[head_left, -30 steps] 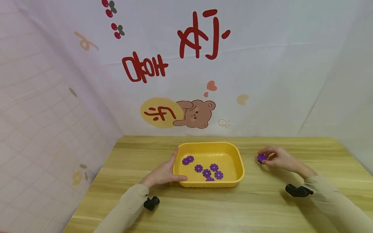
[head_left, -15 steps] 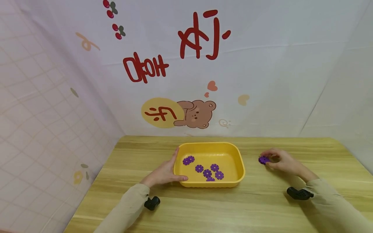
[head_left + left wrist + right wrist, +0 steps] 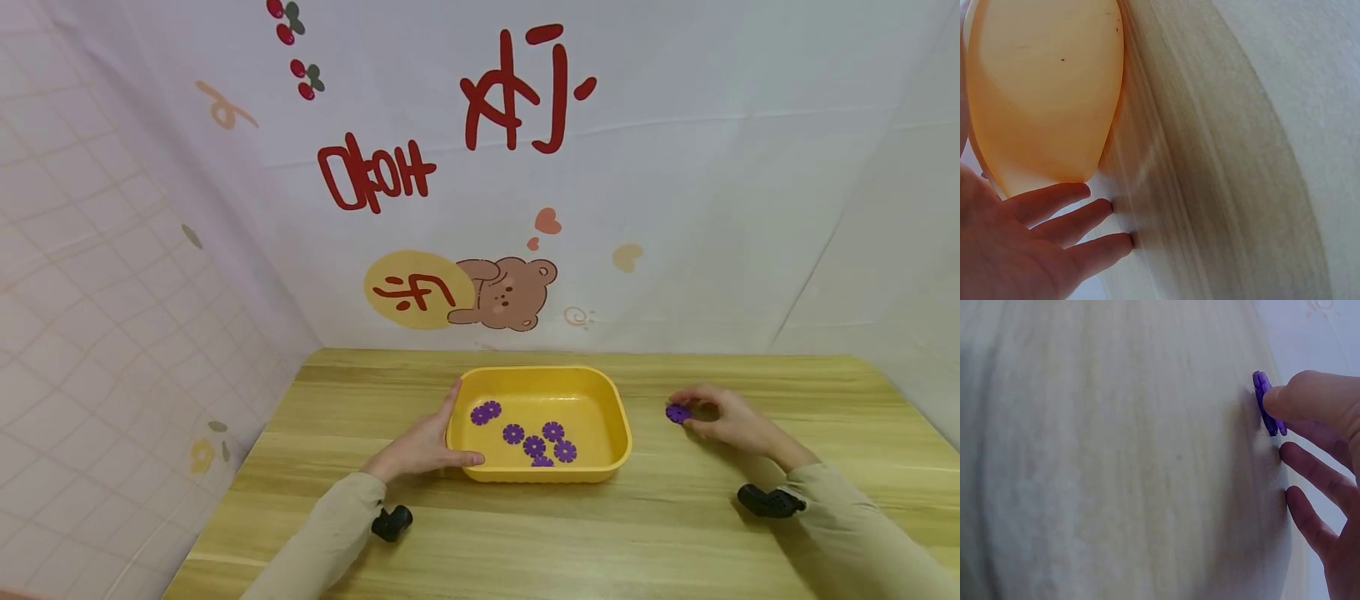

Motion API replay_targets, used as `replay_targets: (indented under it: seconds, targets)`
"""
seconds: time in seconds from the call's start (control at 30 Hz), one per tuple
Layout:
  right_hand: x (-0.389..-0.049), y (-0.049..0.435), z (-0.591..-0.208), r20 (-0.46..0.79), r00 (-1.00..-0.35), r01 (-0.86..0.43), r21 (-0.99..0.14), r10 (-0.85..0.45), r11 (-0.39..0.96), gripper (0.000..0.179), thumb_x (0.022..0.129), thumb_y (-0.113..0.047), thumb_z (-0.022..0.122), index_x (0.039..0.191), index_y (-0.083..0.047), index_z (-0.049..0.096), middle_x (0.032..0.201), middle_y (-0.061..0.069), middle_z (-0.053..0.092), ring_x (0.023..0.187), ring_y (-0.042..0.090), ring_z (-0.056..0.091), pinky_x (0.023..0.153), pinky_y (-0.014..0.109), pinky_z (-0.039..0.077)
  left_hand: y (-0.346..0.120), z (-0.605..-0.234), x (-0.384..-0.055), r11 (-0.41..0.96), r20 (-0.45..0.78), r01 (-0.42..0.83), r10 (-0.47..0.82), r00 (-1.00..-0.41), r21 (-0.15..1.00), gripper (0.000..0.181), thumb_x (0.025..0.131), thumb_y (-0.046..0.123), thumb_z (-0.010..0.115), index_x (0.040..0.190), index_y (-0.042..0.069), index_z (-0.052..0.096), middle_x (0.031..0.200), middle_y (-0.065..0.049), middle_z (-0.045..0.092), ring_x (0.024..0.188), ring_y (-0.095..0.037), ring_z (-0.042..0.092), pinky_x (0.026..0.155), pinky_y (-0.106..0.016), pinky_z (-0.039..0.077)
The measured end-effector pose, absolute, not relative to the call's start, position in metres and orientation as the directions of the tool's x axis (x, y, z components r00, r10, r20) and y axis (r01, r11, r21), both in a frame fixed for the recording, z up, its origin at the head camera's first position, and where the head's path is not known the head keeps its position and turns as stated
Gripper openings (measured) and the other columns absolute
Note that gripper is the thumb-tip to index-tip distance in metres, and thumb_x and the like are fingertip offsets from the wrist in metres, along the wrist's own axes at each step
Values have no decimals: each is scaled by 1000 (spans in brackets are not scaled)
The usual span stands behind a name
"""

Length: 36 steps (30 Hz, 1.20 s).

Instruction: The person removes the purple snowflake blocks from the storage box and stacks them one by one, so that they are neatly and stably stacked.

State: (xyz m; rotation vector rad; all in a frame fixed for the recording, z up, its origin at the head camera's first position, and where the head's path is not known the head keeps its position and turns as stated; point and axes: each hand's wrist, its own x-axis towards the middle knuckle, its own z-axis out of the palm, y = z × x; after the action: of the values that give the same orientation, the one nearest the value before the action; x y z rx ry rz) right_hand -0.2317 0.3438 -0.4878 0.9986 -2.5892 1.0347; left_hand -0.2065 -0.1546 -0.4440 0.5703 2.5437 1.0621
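At the left end of a yellow plastic tub (image 3: 540, 475), my left hand (image 3: 420, 442) grips it, thumb across the front rim and index finger along the side. The left wrist view shows the other fingers (image 3: 1072, 222) stretched out by its outer wall. Several purple snowflake discs (image 3: 513, 433) lie flat inside the tub, a few overlapping. To the right of the tub, my right hand (image 3: 731, 418) pinches purple snowflake discs (image 3: 1264, 403) between thumb and index finger, two layered face to face and standing close over the table. Its remaining fingers are spread with tips at the tabletop.
A wood-grain table (image 3: 525, 542) carries everything and ends at the back against a white cloth wall (image 3: 712, 208) printed with a bear and red characters. Another cloth rises on the left side. Black wrist cameras (image 3: 771, 502) sit below both hands.
My right hand has shifted slightly right and toward me, and the discs in its grip have tilted a little. The left hand and tub stay put.
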Motion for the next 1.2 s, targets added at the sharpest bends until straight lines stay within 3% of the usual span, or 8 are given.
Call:
replay_targets:
  seconds: [0.8,1.03,1.2]
  targets:
    - [-234,345,-490,398,-709,-699,-503,-582,509,39,78,12,72,115,2,63,107,12,66,94,20,61,85,13,42,-155,-444,-206,643,-145,234,480,-865,729,122,78,46,79,155,17,-10,147,-25,36,100,-19,58,100,-43,41]
    - [-235,345,-484,360,-737,-659,-574,-572,486,39,81,14,68,117,4,61,108,15,65,91,24,60,79,26,51,-154,-443,-206,646,-153,229,480,-864,728,121,79,45,79,155,19,-11,147,-23,37,98,-17,59,98,-41,43]
    - [-241,342,-477,357,-750,-652,-537,-556,535,39,81,11,71,117,2,61,114,15,63,95,28,61,74,40,54,-154,-443,-207,636,-150,231,486,-861,736,121,79,44,79,155,19,-12,148,-22,36,99,-17,60,98,-41,43]
